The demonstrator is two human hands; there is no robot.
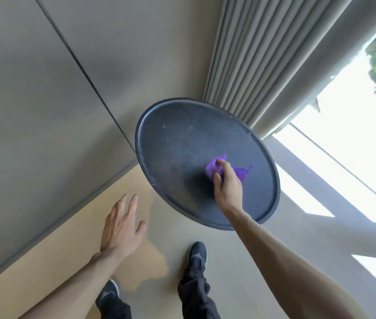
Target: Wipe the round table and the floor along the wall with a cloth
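The round table has a dark top with a raised rim and pale specks and smears across it. A crumpled purple cloth lies pressed on the top, right of its middle. My right hand is closed on the cloth from above, and part of the cloth sticks out to the right of the hand. My left hand hovers over the floor to the left of the table, fingers spread, holding nothing. The floor along the wall is a tan strip beside grey floor.
A grey panelled wall with a dark baseboard runs along the left. Pleated grey curtains hang behind the table next to a bright window. My two feet in dark shoes stand on the grey floor just before the table.
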